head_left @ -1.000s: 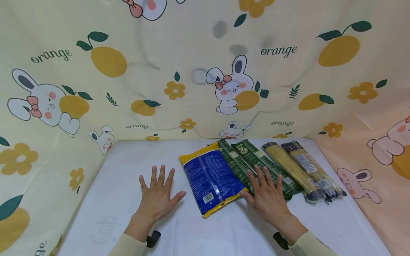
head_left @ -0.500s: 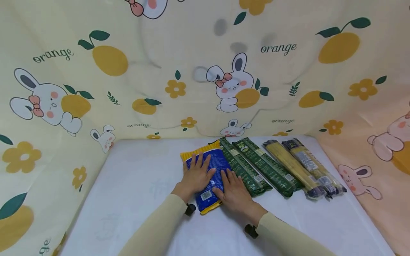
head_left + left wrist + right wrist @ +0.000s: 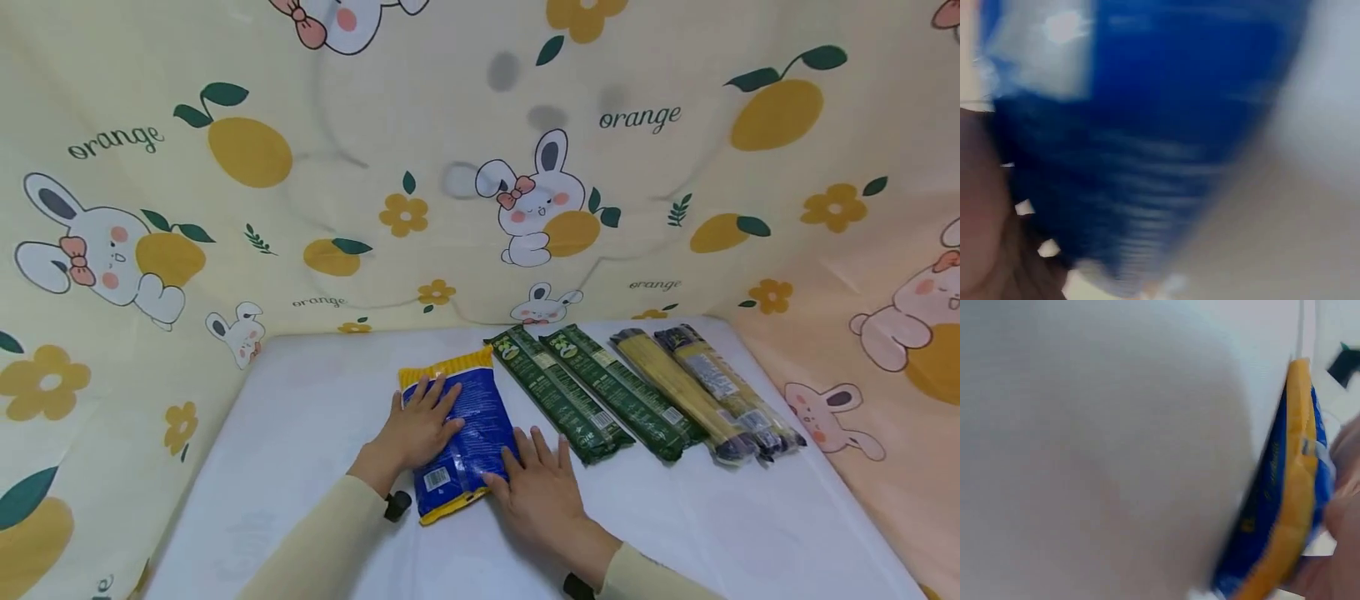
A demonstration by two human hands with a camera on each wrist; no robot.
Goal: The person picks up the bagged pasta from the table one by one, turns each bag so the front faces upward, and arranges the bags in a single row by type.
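Resting spread fingers of left hand (image 3: 415,431) and right hand (image 3: 542,493) on blue-and-yellow plastic packet (image 3: 480,408) — probably soft, slippery — best held by long sides.

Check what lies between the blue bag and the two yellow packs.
Head view: two green packs, side by side on the white table; lower down, the right hand is at the edge of the blue bag.

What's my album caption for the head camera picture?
Left hand on a blue-and-yellow bag, right hand at its edge, two green packs and two yellowish packs nearby.
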